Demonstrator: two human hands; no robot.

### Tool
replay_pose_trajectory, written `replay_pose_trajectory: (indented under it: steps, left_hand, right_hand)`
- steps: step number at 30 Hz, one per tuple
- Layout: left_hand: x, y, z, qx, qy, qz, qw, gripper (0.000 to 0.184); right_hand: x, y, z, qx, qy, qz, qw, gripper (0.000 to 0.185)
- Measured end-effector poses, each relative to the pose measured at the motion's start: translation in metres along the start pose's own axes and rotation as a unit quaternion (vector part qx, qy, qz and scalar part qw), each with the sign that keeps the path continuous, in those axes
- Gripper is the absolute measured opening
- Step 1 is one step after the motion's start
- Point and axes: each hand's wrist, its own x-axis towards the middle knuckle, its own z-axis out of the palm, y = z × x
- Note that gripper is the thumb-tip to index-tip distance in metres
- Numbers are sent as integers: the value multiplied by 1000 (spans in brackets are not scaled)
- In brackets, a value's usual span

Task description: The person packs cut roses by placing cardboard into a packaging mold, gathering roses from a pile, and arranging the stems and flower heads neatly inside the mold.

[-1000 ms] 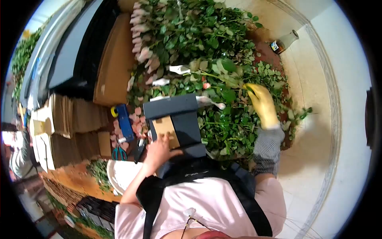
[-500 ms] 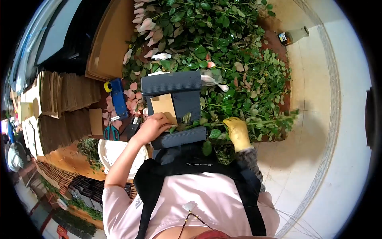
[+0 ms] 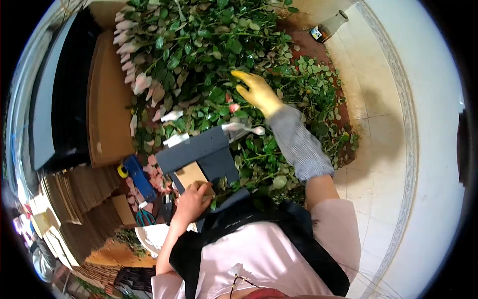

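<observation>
My bare left hand (image 3: pixel 193 203) has its fingers curled on the lower end of a small tan cardboard piece (image 3: pixel 188 173). The cardboard lies on a dark grey corrugated sheet (image 3: pixel 219 162) with a raised, folded edge. Leaves stick out beside that hand; whether it also pins a stem, I cannot tell. My right hand (image 3: pixel 259 93), in a yellow glove with a grey knitted sleeve, reaches over the pile of leafy rose stems (image 3: pixel 199 55). Its thumb and forefinger are apart, with nothing between them. Several roses in pale wraps (image 3: pixel 142 82) line the pile's left side.
A blue tape dispenser (image 3: pixel 139 178), teal-handled scissors (image 3: pixel 145 217) and loose pink petals (image 3: pixel 152 169) lie at the left. Stacked cardboard sheets (image 3: pixel 84 199) stand beyond them. A white tub (image 3: pixel 149 238) is below, and a glass bottle (image 3: pixel 328 27) stands at the far right.
My right hand has left the stems beside the grey sheet and moved up and left over the pile. My left hand stays on the cardboard. The whole view has shifted and turned.
</observation>
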Motion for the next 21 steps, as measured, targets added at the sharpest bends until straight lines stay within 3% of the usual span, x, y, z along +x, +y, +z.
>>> replay_pose_trajectory:
  steps: [2, 3, 4, 6, 10, 13, 15, 17, 19, 21]
  left_hand:
    - [2, 0, 0, 12, -22, -5, 1000, 46]
    - [3, 3, -4, 25, -45, -19, 998, 45]
    - [6, 7, -9, 7, -61, -27, 998, 43]
    - [8, 6, -13, -19, -78, -30, 996, 39]
    - [6, 5, -15, -46, -79, -32, 995, 36]
    - [2, -1, -17, -75, -55, 7, 996, 34]
    - [-4, -16, -9, -244, -54, -57, 967, 26]
    - [-17, -21, 1, -128, 3, 2, 992, 19]
    - [-23, -20, 13, -135, 69, 5, 988, 15]
    - [-24, -20, 16, -125, 73, -14, 989, 14]
  right_hand:
    - [37, 44, 41, -234, 21, 9, 972, 42]
    - [48, 72, 63, -363, 29, 3, 932, 41]
    - [57, 119, 91, -340, -31, 39, 939, 38]
    - [74, 124, 91, -328, -113, 100, 932, 24]
    - [66, 87, 24, -368, 27, -32, 929, 15]
    - [44, 57, -62, -410, 204, -124, 880, 20]
    - [14, 18, -128, -363, 199, -199, 888, 19]
    - [-32, 10, -155, -305, 155, -218, 914, 17]
    - [-78, 6, -171, -291, -37, -167, 941, 24]
    - [-124, -19, -153, -75, -115, -87, 987, 30]
